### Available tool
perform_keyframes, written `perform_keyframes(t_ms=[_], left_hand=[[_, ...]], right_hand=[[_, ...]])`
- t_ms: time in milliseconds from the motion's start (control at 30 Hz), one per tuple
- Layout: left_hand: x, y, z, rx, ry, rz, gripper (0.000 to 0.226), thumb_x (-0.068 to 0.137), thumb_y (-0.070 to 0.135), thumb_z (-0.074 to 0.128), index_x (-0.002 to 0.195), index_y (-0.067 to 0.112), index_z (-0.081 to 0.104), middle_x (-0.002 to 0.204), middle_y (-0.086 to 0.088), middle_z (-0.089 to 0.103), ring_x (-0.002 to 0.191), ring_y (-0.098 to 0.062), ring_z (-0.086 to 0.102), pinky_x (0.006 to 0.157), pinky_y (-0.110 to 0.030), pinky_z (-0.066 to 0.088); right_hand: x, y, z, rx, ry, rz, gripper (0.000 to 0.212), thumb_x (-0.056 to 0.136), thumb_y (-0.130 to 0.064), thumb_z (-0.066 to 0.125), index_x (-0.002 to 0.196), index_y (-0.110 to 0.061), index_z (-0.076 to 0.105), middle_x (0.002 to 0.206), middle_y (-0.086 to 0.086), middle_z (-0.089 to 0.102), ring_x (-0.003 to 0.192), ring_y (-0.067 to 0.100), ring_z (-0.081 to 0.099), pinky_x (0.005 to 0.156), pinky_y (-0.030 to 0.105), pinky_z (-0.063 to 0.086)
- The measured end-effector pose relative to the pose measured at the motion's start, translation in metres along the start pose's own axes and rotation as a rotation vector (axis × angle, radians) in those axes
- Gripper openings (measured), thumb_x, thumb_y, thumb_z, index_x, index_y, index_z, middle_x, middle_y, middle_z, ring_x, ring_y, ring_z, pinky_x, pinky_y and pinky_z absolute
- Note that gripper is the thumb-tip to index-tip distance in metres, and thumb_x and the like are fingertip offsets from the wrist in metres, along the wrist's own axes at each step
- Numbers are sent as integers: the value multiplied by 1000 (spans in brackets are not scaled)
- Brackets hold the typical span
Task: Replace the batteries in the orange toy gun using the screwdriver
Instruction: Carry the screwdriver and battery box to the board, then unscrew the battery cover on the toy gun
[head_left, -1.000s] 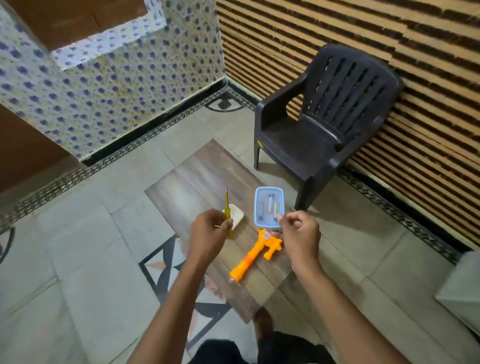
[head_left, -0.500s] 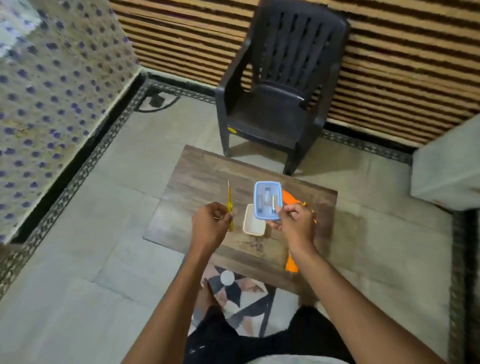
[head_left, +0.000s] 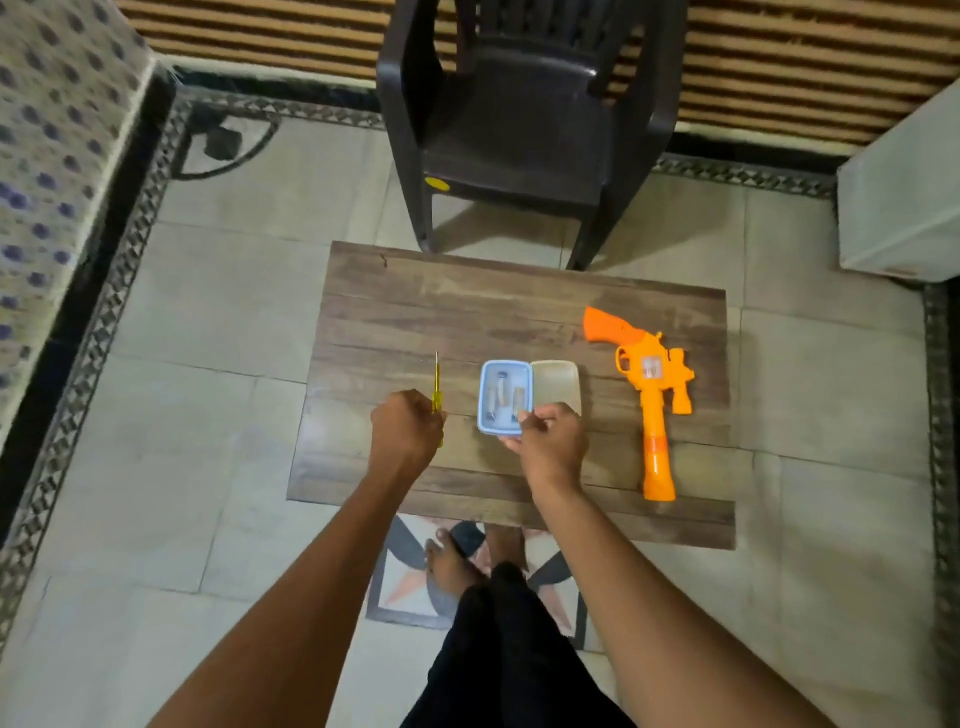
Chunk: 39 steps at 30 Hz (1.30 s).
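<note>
1. Orange plastic, the toy gun is lying flat on the wooden table, well to the right of both hands and touched by neither.
2. Its long axis is running near-to-far: the barrel is pointing toward the person at the near edge, and the grip is angling away toward the black plastic chair.
3. The right hand is sitting nearer the gun than the left, so a reach for it looks shortest from that side, rightward across the table.
4. That right hand is pinching the near edge of a blue container, fingers curled onto its rim; several batteries appear to be lying inside, their count too blurred to give.
5. A cream lid or tray is lying just beside the blue container, touching its right side, between the container and the gun.
6. The left hand is gripping a yellow screwdriver in a closed fist, the shaft pointing away from the person; whether it is resting on the table cannot be told.
7. Both forearms are stretching forward over the near table edge, wrists roughly level, hands apart.
8. Judged from this layout, the gun's battery cover is not yet being worked on.
</note>
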<state>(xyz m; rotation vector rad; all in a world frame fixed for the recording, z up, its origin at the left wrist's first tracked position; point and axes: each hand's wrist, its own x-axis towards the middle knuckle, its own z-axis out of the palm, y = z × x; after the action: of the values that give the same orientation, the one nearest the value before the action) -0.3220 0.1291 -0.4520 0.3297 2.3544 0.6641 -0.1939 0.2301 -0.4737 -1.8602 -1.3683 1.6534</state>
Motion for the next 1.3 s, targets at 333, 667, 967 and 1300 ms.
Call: perform_keyframes(t_ms=[333, 667, 967, 1300], left_hand=[[117, -63, 64, 130, -19, -89, 19, 91, 9, 57, 95, 10, 75, 103, -18, 73, 98, -39, 69, 85, -40, 58], [128, -91, 78, 177, 10, 63, 21, 95, 18, 63, 101, -2, 62, 101, -23, 64, 96, -42, 62, 70, -35, 41], [110, -96, 61, 155, 66, 114, 29, 89, 33, 67, 99, 5, 66, 101, -14, 66, 94, -31, 63, 72, -28, 41], [-71, 42, 8, -246, 126, 324, 3, 96, 18, 68, 97, 14, 68, 91, 3, 72, 81, 1, 66, 72, -18, 52]], right_hand=[[80, 73, 89, -320, 65, 16, 20, 92, 0, 66, 83, -14, 54, 89, 5, 59, 91, 33, 72, 72, 49, 64], [74, 73, 107, -596, 39, -100, 14, 99, -7, 58, 110, -1, 62, 112, 20, 68, 110, 35, 61, 78, 34, 46], [39, 68, 80, -565, 18, -213, 32, 92, -8, 66, 123, -11, 60, 117, 10, 66, 108, 25, 63, 77, 26, 47], [-79, -33, -71, -74, 61, -338, 27, 91, 0, 66, 88, -26, 65, 84, -1, 73, 76, 20, 75, 64, 18, 55]])
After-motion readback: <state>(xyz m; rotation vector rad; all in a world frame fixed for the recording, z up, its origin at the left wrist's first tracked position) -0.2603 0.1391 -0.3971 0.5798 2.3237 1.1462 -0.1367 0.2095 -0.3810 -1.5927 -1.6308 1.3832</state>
